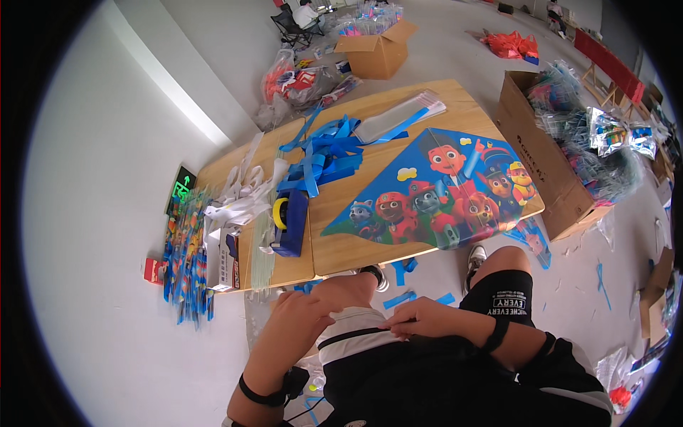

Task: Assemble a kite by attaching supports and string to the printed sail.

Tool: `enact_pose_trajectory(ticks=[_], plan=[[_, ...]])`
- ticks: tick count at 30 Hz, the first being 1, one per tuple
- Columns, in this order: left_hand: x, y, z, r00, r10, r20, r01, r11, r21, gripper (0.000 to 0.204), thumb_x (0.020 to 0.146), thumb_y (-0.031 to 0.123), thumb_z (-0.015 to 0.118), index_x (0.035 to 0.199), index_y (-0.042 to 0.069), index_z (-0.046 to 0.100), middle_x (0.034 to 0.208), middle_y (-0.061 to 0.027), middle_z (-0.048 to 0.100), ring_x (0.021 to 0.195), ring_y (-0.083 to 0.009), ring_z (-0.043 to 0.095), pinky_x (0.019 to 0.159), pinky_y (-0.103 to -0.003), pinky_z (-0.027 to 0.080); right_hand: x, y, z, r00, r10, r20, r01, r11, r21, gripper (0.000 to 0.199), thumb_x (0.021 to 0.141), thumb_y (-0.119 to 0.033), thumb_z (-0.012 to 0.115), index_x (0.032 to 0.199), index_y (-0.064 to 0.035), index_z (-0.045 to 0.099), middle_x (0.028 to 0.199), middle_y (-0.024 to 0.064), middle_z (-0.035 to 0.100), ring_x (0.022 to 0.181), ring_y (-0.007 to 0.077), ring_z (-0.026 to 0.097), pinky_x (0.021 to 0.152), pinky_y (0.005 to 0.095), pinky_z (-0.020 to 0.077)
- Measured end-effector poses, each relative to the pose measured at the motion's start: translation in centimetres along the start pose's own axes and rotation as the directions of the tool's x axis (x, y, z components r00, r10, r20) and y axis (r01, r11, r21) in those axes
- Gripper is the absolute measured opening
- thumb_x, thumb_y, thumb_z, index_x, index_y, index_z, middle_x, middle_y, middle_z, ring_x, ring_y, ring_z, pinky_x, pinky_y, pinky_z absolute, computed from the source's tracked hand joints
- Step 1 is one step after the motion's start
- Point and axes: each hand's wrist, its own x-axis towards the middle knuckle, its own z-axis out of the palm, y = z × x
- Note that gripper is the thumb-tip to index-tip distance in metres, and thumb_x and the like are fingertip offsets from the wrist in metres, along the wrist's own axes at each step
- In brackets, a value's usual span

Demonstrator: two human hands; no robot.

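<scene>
Over my lap, my left hand [307,313] has its fingers bent together, thumb side toward the middle; anything between them is hidden. My right hand [415,317] is closed in a pinch at the end of a thin dark strip [356,332], which crosses white cloth at my waist. Whether that strip is a loose piece or part of the clothing I cannot tell. Ahead of both hands, a blue kite [427,213] printed with cartoon dogs and a child lies spread on the wooden table [341,260]. Left of it stands a blue tape dispenser [293,224] with a yellow-cored roll.
Blue ribbon strips [331,153], white strips [238,199] and clear plastic sleeves [405,117] lie on the table. Rolled printed pieces [188,256] lean by the wall. A large carton [523,156] of wrapped goods stands right; another carton [377,57] stands behind. Blue scraps [402,297] litter the floor.
</scene>
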Motion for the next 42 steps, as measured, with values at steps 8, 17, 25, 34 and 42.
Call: enact_pose_trajectory(ticks=[8, 17, 25, 34, 42], plan=[[1.0, -0.4, 0.1, 0.981, -0.181, 0.064, 0.189, 0.972, -0.137, 0.020, 0.085, 0.014, 0.074, 0.104, 0.009, 0.073, 0.083, -0.0069, 0.069, 0.086, -0.0286, 0.063, 0.082, -0.041, 0.049, -1.8, -1.5, -0.7, 0.968, 0.096, -0.234, -0.089, 0.995, 0.041, 0.023, 0.095, -0.014, 0.072, 0.113, -0.0018, 0.069, 0.089, 0.0067, 0.074, 0.081, 0.0121, 0.071, 0.076, 0.0263, 0.0555], [3.7, -2.1, 1.6, 0.998, 0.065, -0.015, -0.067, 0.955, -0.288, 0.013, 0.086, 0.009, 0.075, 0.096, 0.006, 0.067, 0.093, -0.0116, 0.066, 0.085, -0.0262, 0.063, 0.077, -0.033, 0.050, -3.5, -0.6, -1.2, 0.944, 0.197, -0.266, -0.162, 0.976, 0.148, 0.019, 0.094, -0.014, 0.074, 0.107, -0.0006, 0.068, 0.093, 0.0063, 0.075, 0.086, 0.0131, 0.073, 0.076, 0.0272, 0.0563], [10.2, -1.1, 5.1, 0.987, -0.037, 0.157, 0.147, 0.612, -0.777, 0.015, 0.093, 0.011, 0.073, 0.099, 0.000, 0.064, 0.101, -0.0059, 0.070, 0.095, -0.0118, 0.066, 0.084, -0.027, 0.053, -6.0, 3.4, -2.7, 0.896, 0.216, -0.388, -0.040, 0.909, 0.415, 0.016, 0.094, -0.014, 0.074, 0.104, -0.0030, 0.070, 0.096, 0.0040, 0.074, 0.083, 0.0105, 0.067, 0.074, 0.0258, 0.0535], [18.0, 1.6, 6.9, 0.949, 0.098, 0.300, 0.165, 0.657, -0.735, 0.012, 0.092, 0.008, 0.073, 0.095, 0.000, 0.065, 0.099, -0.0075, 0.072, 0.090, -0.0131, 0.068, 0.082, -0.028, 0.053, -10.5, 5.6, -5.7, 0.809, 0.271, -0.522, -0.024, 0.903, 0.430, 0.017, 0.095, -0.014, 0.074, 0.104, 0.0002, 0.071, 0.092, 0.0033, 0.072, 0.083, 0.0093, 0.065, 0.075, 0.0250, 0.0536], [24.9, 5.3, 9.4, 0.879, 0.136, 0.458, 0.252, 0.682, -0.686, 0.009, 0.090, 0.004, 0.072, 0.096, 0.002, 0.066, 0.091, -0.0031, 0.071, 0.082, -0.0103, 0.066, 0.075, -0.026, 0.052, -13.1, 8.0, -7.7, 0.706, 0.341, -0.621, 0.020, 0.867, 0.498, 0.017, 0.094, -0.012, 0.074, 0.102, 0.0023, 0.072, 0.085, 0.0024, 0.069, 0.077, 0.0088, 0.063, 0.071, 0.0240, 0.0515]])
